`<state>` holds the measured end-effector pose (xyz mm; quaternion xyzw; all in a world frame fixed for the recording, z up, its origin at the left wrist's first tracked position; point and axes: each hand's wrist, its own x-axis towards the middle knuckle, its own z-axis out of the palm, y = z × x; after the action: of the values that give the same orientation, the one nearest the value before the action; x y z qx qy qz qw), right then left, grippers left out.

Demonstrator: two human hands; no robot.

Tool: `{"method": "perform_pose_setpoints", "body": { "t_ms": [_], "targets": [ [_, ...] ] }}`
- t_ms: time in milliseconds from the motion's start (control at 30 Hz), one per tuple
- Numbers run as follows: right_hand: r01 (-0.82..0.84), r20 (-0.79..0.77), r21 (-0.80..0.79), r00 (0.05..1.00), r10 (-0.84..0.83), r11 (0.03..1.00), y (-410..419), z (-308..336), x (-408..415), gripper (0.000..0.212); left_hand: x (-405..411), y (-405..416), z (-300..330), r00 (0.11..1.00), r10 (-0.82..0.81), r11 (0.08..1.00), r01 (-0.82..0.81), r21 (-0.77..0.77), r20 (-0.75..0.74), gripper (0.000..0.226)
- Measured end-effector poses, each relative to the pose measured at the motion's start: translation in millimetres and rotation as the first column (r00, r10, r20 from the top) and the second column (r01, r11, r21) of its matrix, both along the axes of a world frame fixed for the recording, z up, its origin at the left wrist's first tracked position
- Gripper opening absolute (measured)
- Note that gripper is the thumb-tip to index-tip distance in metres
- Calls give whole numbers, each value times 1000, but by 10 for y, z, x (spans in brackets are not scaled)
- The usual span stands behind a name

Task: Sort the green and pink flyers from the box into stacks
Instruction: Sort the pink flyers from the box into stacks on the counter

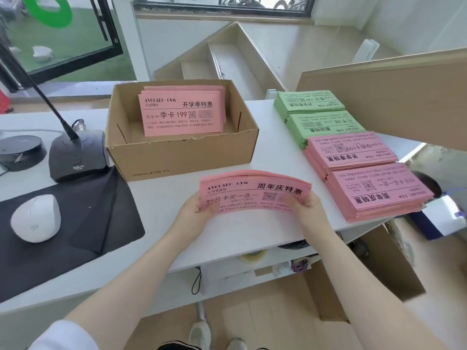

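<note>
The fingers [211,209] of the left hand [195,213] curl under and over the left end of a bundle of pink flyers [255,192], and the right hand [307,207] pinches the right end the same way, thumb on top. Between the two grips the bundle bows upward, held just above the white table [252,231] and just in front of the cardboard box [182,152].

Inside the box, more pink flyers [182,112] lean in a loose pile against its back wall, print facing the camera.

To the right of the box, four stacks lie on the table in a row running from far to near: a green stack [309,102] farthest back, a second green stack [326,125] overlapping its near edge, then a pink stack [351,150], and nearest a second pink stack [379,193] at the table's right edge. Their print reads upside down from here.

To the left of the box stands a black desk microphone base [77,155]. In front of it a white mouse [36,218] rests on a black mouse pad [83,215].
</note>
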<state>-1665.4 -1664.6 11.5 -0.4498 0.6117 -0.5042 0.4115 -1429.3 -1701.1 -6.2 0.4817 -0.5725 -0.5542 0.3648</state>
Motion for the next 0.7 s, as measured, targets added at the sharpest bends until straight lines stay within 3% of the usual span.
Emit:
{"method": "perform_pose_setpoints", "body": {
  "t_ms": [67,167,333,433,600,667,700],
  "targets": [
    [20,-5,41,1000,-19,999,12,-30,5,27,6,-44,-16,995,-32,999,35,-26,97,26],
    [134,1,56,991,-134,989,12,78,-3,27,-5,-138,155,981,-62,978,96,-184,183,34],
    [314,-290,-95,899,-328,945,55,378,-53,48,-83,-314,551,935,-114,856,264,-444,337,22],
    [239,-325,-166,903,-282,957,21,626,-1,43,-170,-419,785,868,-182,799,404,-445,462,23],
    [-75,-462,-154,887,-5,985,-161,1082,90,26,-465,-569,1161,756,-253,669,587,-456,603,17],
    [-82,-460,-113,887,20,990,-225,1181,26,15,-632,-639,1220,781,-232,673,560,-484,581,11],
    [-44,-435,-109,900,-7,993,-247,1202,-32,9,-715,-666,1235,826,-241,730,501,-465,510,8]
  ]
}}
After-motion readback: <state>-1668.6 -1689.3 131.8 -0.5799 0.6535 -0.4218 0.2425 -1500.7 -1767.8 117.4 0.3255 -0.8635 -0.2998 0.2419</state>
